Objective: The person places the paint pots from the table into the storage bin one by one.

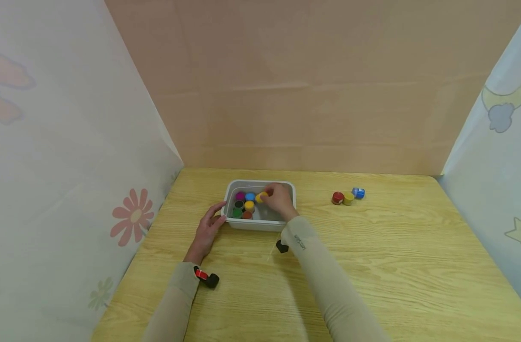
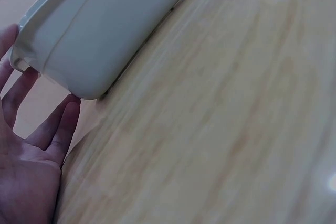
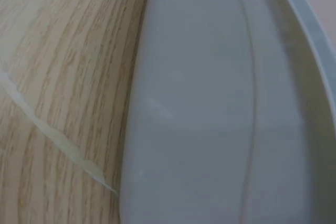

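The right hand (image 1: 279, 199) reaches into the tub (image 1: 260, 227) with its fingers curled round a yellow pot (image 1: 261, 196), held just over the other pots at the tub's far middle; the left hand (image 1: 209, 228) lies flat on the worktop (image 1: 371, 266) with straight, relaxed fingers, its fingertips touching the tub's left near corner; it holds nothing. Only the head view shows inside the tub: a magenta pot (image 1: 240, 195) and a blue pot (image 1: 250, 196) stand in the far row, a second yellow pot (image 1: 249, 205) and a dark pot (image 1: 239, 204) sit in the middle, a green pot (image 1: 237, 213) and an orange pot (image 1: 247, 215) lie nearest the person, all packed close in the left half; the right half shows bare grey floor. The left wrist view gives what the head view cannot: the left hand's fingers (image 2: 60, 124) lie spread, with one fingertip right at the tub's rounded lower corner (image 2: 89, 51); the pots are hidden there. The right wrist view shows only the tub's outer wall (image 3: 210, 108) and wood grain (image 3: 58, 77) beside it; neither the hand nor the pot appears. Well apart to the right on the worktop stand three more pots, touching in a short row: red (image 1: 337, 197), yellow (image 1: 348, 198) and blue (image 1: 358, 193). Pale curtains with drawn flowers (image 1: 132, 216) hang at the left.
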### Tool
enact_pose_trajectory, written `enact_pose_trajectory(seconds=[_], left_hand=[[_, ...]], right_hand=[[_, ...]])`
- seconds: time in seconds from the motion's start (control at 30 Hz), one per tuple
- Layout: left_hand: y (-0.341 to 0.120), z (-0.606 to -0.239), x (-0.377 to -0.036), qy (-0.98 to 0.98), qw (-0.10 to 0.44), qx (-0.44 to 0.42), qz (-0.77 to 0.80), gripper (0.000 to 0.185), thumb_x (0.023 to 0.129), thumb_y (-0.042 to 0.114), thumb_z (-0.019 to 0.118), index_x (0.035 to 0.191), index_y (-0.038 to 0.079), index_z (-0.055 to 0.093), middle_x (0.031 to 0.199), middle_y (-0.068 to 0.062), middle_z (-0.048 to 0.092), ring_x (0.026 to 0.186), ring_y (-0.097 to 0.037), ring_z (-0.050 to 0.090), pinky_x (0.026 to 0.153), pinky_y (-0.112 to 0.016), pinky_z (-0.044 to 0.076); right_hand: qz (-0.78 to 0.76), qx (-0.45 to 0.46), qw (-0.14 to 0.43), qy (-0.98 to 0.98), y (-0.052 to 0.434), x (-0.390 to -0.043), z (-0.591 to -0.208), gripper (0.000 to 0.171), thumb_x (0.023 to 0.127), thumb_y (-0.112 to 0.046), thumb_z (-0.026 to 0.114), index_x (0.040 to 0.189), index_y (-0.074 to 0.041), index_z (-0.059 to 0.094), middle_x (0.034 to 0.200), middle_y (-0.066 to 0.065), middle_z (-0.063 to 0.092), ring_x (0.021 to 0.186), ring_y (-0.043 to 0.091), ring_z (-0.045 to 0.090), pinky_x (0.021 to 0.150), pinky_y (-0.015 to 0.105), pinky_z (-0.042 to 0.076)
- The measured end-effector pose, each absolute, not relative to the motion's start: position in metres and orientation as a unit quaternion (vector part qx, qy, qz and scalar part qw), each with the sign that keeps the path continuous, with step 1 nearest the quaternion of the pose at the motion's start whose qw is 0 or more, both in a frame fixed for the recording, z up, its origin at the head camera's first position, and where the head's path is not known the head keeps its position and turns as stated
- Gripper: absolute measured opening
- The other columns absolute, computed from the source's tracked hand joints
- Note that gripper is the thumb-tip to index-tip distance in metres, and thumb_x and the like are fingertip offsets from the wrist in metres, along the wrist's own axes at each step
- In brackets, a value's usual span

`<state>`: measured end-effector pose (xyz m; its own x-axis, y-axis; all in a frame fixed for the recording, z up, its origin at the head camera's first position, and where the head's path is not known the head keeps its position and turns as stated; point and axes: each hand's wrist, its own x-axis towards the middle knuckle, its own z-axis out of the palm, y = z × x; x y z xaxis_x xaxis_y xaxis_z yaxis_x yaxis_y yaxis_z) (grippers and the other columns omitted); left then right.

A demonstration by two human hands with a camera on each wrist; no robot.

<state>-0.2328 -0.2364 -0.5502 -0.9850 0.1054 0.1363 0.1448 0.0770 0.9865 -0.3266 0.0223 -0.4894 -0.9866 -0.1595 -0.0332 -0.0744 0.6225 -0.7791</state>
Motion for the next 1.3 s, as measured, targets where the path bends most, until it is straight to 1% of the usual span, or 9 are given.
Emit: enact_pose_trajectory(seconds=[0.2, 0.37, 0.6, 0.8, 0.93, 1.07, 1.3], left_hand=[[-0.2369, -0.5522, -0.2333, -0.733, 0.014, -0.079, -0.676, 0.048, 0.107, 0.028, 0.059, 0.154, 0.021, 0.049, 0.162, -0.006, 0.04, 0.137, -0.037, 0.053, 0.102, -0.016, 0.046], [-0.2362, -0.5514, -0.2324, -0.732, 0.013, -0.082, -0.676, 0.049, 0.107, 0.028, 0.059, 0.154, 0.021, 0.048, 0.162, -0.006, 0.039, 0.138, -0.038, 0.053, 0.102, -0.015, 0.046], [-0.2363, -0.5513, -0.2324, -0.729, 0.013, -0.087, -0.679, 0.05, 0.107, 0.028, 0.058, 0.155, 0.019, 0.047, 0.162, -0.007, 0.039, 0.137, -0.036, 0.053, 0.103, -0.016, 0.046], [-0.2363, -0.5506, -0.2323, -0.731, 0.012, -0.087, -0.677, 0.05, 0.108, 0.026, 0.058, 0.155, 0.018, 0.046, 0.162, -0.008, 0.039, 0.135, -0.034, 0.055, 0.102, -0.016, 0.046], [-0.2364, -0.5502, -0.2324, -0.734, 0.009, -0.083, -0.674, 0.05, 0.108, 0.026, 0.058, 0.156, 0.018, 0.046, 0.163, -0.008, 0.038, 0.136, -0.036, 0.054, 0.103, -0.015, 0.045], [-0.2367, -0.5505, -0.2325, -0.735, 0.009, -0.081, -0.674, 0.05, 0.108, 0.027, 0.058, 0.155, 0.019, 0.047, 0.163, -0.007, 0.039, 0.137, -0.037, 0.053, 0.102, -0.015, 0.045], [-0.238, -0.5538, -0.2341, -0.734, 0.012, -0.086, -0.674, 0.05, 0.108, 0.027, 0.058, 0.155, 0.019, 0.047, 0.163, -0.007, 0.039, 0.137, -0.037, 0.053, 0.102, -0.016, 0.046]], right_hand=[[-0.4, -0.067, 0.044, 0.913, 0.0195, -0.3284, -0.4924, 0.024, 0.095, -0.021, 0.076, 0.112, -0.005, 0.075, 0.11, 0.012, 0.074, 0.1, 0.026, 0.067, 0.091, 0.041, 0.054], [-0.376, -0.074, 0.043, 0.923, 0.0189, -0.3299, -0.4934, 0.022, 0.095, -0.02, 0.075, 0.112, -0.005, 0.076, 0.109, 0.012, 0.074, 0.1, 0.027, 0.066, 0.091, 0.042, 0.053], [-0.365, -0.074, 0.052, 0.927, 0.0171, -0.3304, -0.4929, 0.025, 0.095, -0.02, 0.076, 0.116, -0.006, 0.076, 0.112, 0.011, 0.073, 0.103, 0.027, 0.066, 0.093, 0.042, 0.053], [-0.383, -0.074, 0.065, 0.919, 0.017, -0.3309, -0.4928, 0.027, 0.094, -0.012, 0.075, 0.119, -0.005, 0.075, 0.116, 0.012, 0.073, 0.107, 0.027, 0.067, 0.094, 0.04, 0.055], [-0.396, -0.08, 0.074, 0.912, 0.0177, -0.3311, -0.4935, 0.029, 0.093, -0.008, 0.074, 0.121, -0.003, 0.074, 0.119, 0.013, 0.072, 0.111, 0.028, 0.067, 0.096, 0.04, 0.055], [-0.403, -0.084, 0.083, 0.908, 0.0179, -0.3315, -0.4944, 0.03, 0.093, -0.007, 0.074, 0.122, -0.003, 0.073, 0.12, 0.014, 0.072, 0.112, 0.029, 0.067, 0.098, 0.041, 0.055], [-0.401, -0.086, 0.088, 0.908, 0.0181, -0.3331, -0.4943, 0.029, 0.094, -0.009, 0.074, 0.122, -0.004, 0.073, 0.119, 0.013, 0.072, 0.11, 0.027, 0.067, 0.096, 0.04, 0.056]])
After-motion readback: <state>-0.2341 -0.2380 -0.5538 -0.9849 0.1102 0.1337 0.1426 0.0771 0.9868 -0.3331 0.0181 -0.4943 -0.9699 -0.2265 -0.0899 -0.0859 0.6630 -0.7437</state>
